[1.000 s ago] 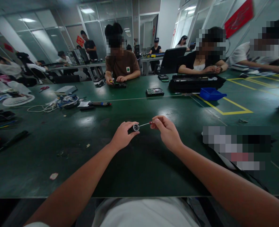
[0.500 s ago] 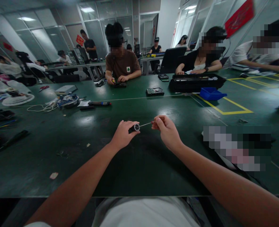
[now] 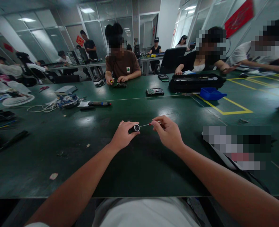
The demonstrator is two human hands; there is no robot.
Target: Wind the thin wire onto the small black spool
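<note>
My left hand [image 3: 124, 135] is closed around a small black cylinder with a pale ring at its end [image 3: 136, 127], just above the green table [image 3: 139, 164]. The ringed end faces right and towards me. My right hand [image 3: 168, 130] pinches the handle of a thin screwdriver [image 3: 144, 125], which has a red collar near the fingers. Its metal shaft points left, and its tip meets the ringed end of the cylinder; whether it sits inside is too small to tell. Part of the handle is hidden by my right fingers.
Beyond my hands lie a green circuit board device [image 3: 155, 91], a blue bin [image 3: 212, 94] and a long black case [image 3: 197, 82]. Coiled cables [image 3: 67, 101] and a pen-shaped tool [image 3: 99, 103] are at left. A person [image 3: 122, 64] works across the table.
My right hand has shifted its fingers around the screwdriver handle, and less of the shaft shows. My left hand stays in place. Across the table, a person in black has lifted one hand.
</note>
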